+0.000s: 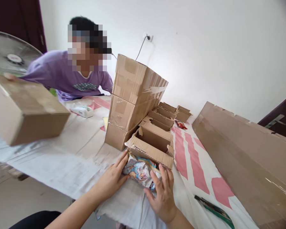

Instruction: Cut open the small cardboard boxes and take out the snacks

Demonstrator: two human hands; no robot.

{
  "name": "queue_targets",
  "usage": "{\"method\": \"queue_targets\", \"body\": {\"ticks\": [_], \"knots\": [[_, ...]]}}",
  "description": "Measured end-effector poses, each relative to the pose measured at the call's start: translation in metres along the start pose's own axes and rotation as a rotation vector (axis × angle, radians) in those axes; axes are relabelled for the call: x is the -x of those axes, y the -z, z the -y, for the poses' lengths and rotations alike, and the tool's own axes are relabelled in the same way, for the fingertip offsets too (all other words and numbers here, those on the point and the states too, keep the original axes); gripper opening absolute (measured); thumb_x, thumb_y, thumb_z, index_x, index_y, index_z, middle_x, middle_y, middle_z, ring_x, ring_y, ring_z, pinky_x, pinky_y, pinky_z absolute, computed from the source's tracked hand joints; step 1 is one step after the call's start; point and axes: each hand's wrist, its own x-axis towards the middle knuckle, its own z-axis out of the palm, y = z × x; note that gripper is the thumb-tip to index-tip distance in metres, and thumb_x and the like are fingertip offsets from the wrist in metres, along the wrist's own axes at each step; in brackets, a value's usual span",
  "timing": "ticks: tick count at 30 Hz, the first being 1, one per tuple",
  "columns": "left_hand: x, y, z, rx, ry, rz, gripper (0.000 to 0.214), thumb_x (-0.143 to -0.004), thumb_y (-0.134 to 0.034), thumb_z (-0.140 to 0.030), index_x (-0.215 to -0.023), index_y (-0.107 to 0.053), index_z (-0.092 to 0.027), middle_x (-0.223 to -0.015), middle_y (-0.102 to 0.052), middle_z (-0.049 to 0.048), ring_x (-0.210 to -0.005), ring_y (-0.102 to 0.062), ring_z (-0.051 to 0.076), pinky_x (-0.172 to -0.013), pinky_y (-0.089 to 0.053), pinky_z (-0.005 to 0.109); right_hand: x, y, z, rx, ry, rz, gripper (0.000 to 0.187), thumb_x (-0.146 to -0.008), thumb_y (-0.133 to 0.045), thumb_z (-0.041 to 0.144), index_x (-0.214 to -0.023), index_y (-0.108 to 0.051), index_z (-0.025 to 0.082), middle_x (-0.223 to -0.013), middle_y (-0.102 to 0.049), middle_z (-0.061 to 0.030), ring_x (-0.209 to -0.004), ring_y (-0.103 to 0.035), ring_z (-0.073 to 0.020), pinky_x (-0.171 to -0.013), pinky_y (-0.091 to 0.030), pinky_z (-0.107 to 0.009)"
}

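Note:
A crinkled, colourfully printed packet [140, 171] lies at the near side of an open cardboard box [152, 155]. My left hand [118, 173] grips the packet's left end, with the thumb low and the fingers reaching up toward the box's corner. At the other end my right hand [162, 190] holds it with curved fingers. The packet's underside is hidden. Behind that box, several more open boxes [164, 116] stand in a row.
Stacked taped boxes [126, 105] rise left of the row. A person in a purple shirt [83, 84] holds a closed box [30, 111]. A white device [82, 110], a red packet [181, 124] and a green-edged object [214, 211] lie on the table. Tall cardboard [243, 156] borders the right.

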Motion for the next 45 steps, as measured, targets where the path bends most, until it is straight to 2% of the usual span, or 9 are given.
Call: {"method": "queue_targets", "body": {"ticks": [5, 8, 10, 18, 26, 31, 37, 42, 45], "knots": [[-0.001, -0.003, -0.003, -0.001, 0.025, -0.003, 0.058, -0.089, -0.055, -0.026, -0.144, -0.036, -0.025, -0.160, -0.025, 0.0144, -0.129, -0.053, 0.033, -0.102, -0.050, 0.045, -0.007, 0.002, 0.010, 0.010, 0.180, 0.037, 0.043, -0.089, -0.061, 0.036, -0.132, -0.057, 0.030, -0.142, -0.054, -0.0006, -0.138, -0.036, -0.0285, -0.120, -0.010, -0.052], [-0.001, -0.008, -0.002, -0.007, 0.041, -0.003, 0.069, -0.087, -0.058, -0.025, -0.149, -0.028, -0.024, -0.159, -0.025, 0.0174, -0.131, -0.050, 0.036, -0.102, -0.048, 0.049, -0.011, -0.004, 0.008, 0.078, 0.200, 0.159, 0.044, -0.092, -0.058, 0.041, -0.135, -0.054, 0.035, -0.143, -0.054, 0.0046, -0.137, -0.036, -0.0269, -0.119, 0.008, -0.053], [0.000, -0.010, -0.001, -0.002, 0.039, -0.006, 0.077, -0.086, -0.059, -0.024, -0.153, -0.019, -0.024, -0.159, -0.024, 0.0176, -0.135, -0.046, 0.037, -0.104, -0.046, 0.050, -0.014, -0.010, 0.003, 0.114, 0.185, 0.186, 0.042, -0.093, -0.057, 0.040, -0.135, -0.053, 0.037, -0.142, -0.055, 0.0061, -0.134, -0.039, -0.0263, -0.118, 0.011, -0.052], [0.006, -0.011, -0.002, 0.054, 0.010, -0.046, 0.087, -0.082, -0.060, -0.018, -0.155, -0.013, -0.024, -0.159, -0.026, 0.0163, -0.139, -0.040, 0.035, -0.109, -0.042, 0.050, -0.026, -0.026, -0.017, 0.164, 0.160, 0.227, 0.039, -0.095, -0.055, 0.039, -0.133, -0.054, 0.043, -0.139, -0.059, 0.0051, -0.127, -0.045, -0.0282, -0.113, -0.009, -0.053], [0.008, 0.003, -0.013, 0.055, 0.016, -0.018, 0.069, -0.082, -0.059, -0.016, -0.147, -0.037, -0.024, -0.155, -0.037, 0.0143, -0.133, -0.048, 0.033, -0.106, -0.046, 0.051, -0.045, -0.038, -0.042, 0.181, 0.071, 0.332, 0.036, -0.095, -0.054, 0.037, -0.131, -0.055, 0.044, -0.140, -0.058, 0.0034, -0.128, -0.044, -0.0314, -0.109, -0.014, -0.062], [0.012, 0.018, -0.022, 0.048, -0.110, -0.087, 0.048, -0.084, -0.057, -0.016, -0.132, -0.052, -0.024, -0.140, -0.055, 0.0115, -0.125, -0.056, 0.028, -0.102, -0.051, 0.046, -0.061, -0.043, -0.047, 0.204, -0.017, 0.384, 0.043, -0.088, -0.064, 0.024, -0.128, -0.059, 0.039, -0.139, -0.058, -0.0005, -0.129, -0.043, -0.0343, -0.108, -0.021, -0.065], [0.017, 0.043, -0.041, 0.046, -0.289, -0.274, 0.027, -0.090, -0.051, -0.015, -0.115, -0.059, -0.020, -0.110, -0.068, 0.0089, -0.099, -0.065, 0.022, -0.085, -0.056, 0.034, -0.080, -0.035, -0.007, 0.004, -0.064, 0.277, 0.027, -0.082, -0.065, 0.022, -0.109, -0.067, 0.024, -0.125, -0.062, -0.0094, -0.120, -0.049, -0.0319, -0.105, -0.035, -0.057], [0.028, 0.065, -0.054, 0.080, -0.415, -0.541, 0.024, -0.087, -0.051, -0.006, -0.107, -0.060, -0.017, -0.101, -0.067, 0.0100, -0.095, -0.062, 0.021, -0.086, -0.053, 0.035, -0.108, -0.034, 0.051, -0.303, 0.148, 0.137, 0.049, -0.083, -0.058, 0.026, -0.131, -0.050, 0.016, -0.134, -0.050, -0.0152, -0.127, -0.044, -0.0297, -0.107, -0.039, -0.051], [0.035, 0.070, -0.055, 0.072, -0.450, -0.654, 0.028, -0.084, -0.051, -0.006, -0.108, -0.060, -0.018, -0.103, -0.067, 0.0107, -0.102, -0.060, 0.024, -0.087, -0.053, 0.039, -0.132, -0.041, 0.089, -0.349, 0.103, 0.127, 0.057, -0.085, -0.056, 0.028, -0.138, -0.042, 0.016, -0.147, -0.037, -0.0162, -0.137, -0.035, -0.0301, -0.111, -0.036, -0.050]]}}
